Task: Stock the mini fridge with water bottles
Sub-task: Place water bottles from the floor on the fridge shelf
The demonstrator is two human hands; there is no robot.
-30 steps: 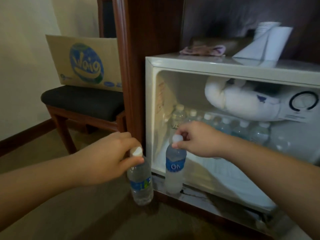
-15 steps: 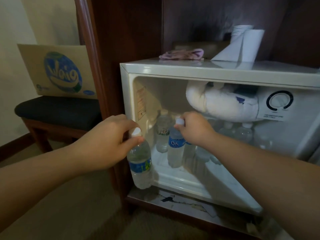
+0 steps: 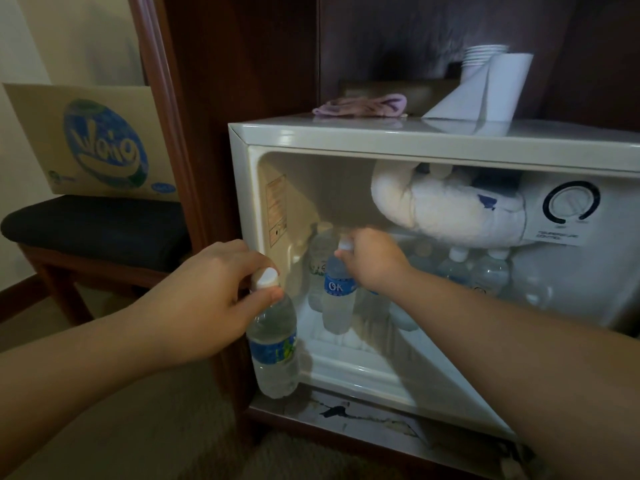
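Note:
The white mini fridge [image 3: 346,136] stands open inside a dark wooden cabinet. My left hand [image 3: 204,292] pinches the white cap of a clear water bottle [image 3: 275,344] with a blue-green label, hanging just outside the fridge's lower left corner. My right hand [image 3: 372,259] reaches inside and grips the neck of a second bottle [image 3: 337,299] with a blue "OK" label, held upright over the fridge floor at the left. Several more bottles [image 3: 485,271] stand in a row at the back.
A frosted freezer compartment [image 3: 450,209] and a thermostat dial [image 3: 571,202] hang at the fridge's top. A pink cloth [image 3: 360,105], a paper roll [image 3: 498,88] and stacked cups [image 3: 483,57] sit on top. A dark-cushioned chair [image 3: 97,226] holds a cardboard box [image 3: 93,140] at left.
My right hand has carried the "OK" bottle from the fridge's front edge deeper inside toward the back left. My left hand has lifted its bottle up toward the opening.

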